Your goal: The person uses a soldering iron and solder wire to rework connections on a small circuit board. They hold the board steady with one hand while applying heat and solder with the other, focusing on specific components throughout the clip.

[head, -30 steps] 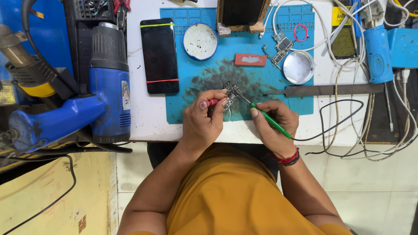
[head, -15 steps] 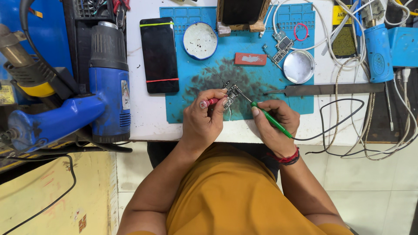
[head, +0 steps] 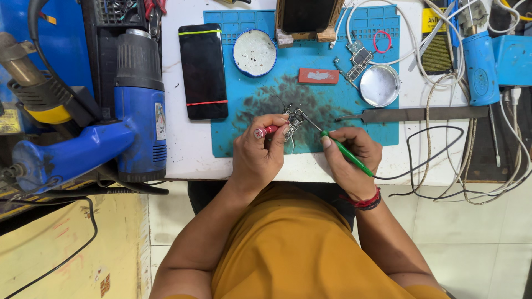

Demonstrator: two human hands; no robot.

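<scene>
Left hand (head: pixel 260 155) grips red-handled tool (head: pixel 265 132), pinning small circuit board (head: pixel 293 119) on blue mat (head: pixel 382 119) near bench front edge. Right hand (head: pixel 349 158) clamps green-handled iron (head: pixel 344 155), tip on board. Soldering step seemingly underway; steady tip needed. Phone (head: pixel 203 71) farther back.

Circuit board (head: pixel 294 119) details too small.

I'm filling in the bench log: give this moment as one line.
left hand: holds red-handled tool on circuit board | right hand: green soldering iron, tip at board | blue mat
</scene>
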